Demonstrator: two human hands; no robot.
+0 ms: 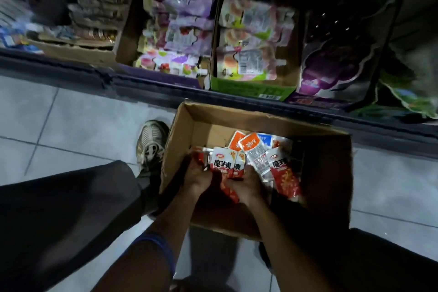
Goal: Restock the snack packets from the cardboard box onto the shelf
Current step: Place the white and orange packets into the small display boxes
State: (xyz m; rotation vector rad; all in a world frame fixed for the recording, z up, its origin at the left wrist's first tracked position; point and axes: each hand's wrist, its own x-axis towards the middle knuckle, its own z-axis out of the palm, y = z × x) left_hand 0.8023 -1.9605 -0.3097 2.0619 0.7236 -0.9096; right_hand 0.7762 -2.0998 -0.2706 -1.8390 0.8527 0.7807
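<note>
Both hands are down inside the cardboard box (258, 125), side by side and nearly touching. The left hand (198, 176) has its fingers curled around the left part of a bunch of red-and-white snack packets (222, 161), and the right hand (247, 185) grips the same bunch from the 3 o'clock side, fingers wrapped under it. The bunch stands upright between them, printed faces toward the camera, its lower ends hidden by the hands.

More loose packets (283, 173) lie in the box at 2 o'clock from the hands: one red-and-white pack flat against the right hand, an orange-topped packet (254, 149) showing its printed back, and a blue-cornered one (265, 140) behind it, near the far wall. The box stands open on the tiled floor (71, 125), its far edge close to the base of the shelf (142, 83).

At 9 o'clock from the box a worn sneaker (151, 144) rests on the tiles just beside the box wall, with a dark trouser leg (71, 208) running toward 8 o'clock.

On the shelf at 12 o'clock, open display cartons hold pale pouches: a purple-fronted carton (166, 78) of pink and purple packs, and to its right a green-fronted carton (253, 90). At 1 o'clock stands a dark purple carton (336, 54). The goods toward 11 o'clock are too blurred to make out.
</note>
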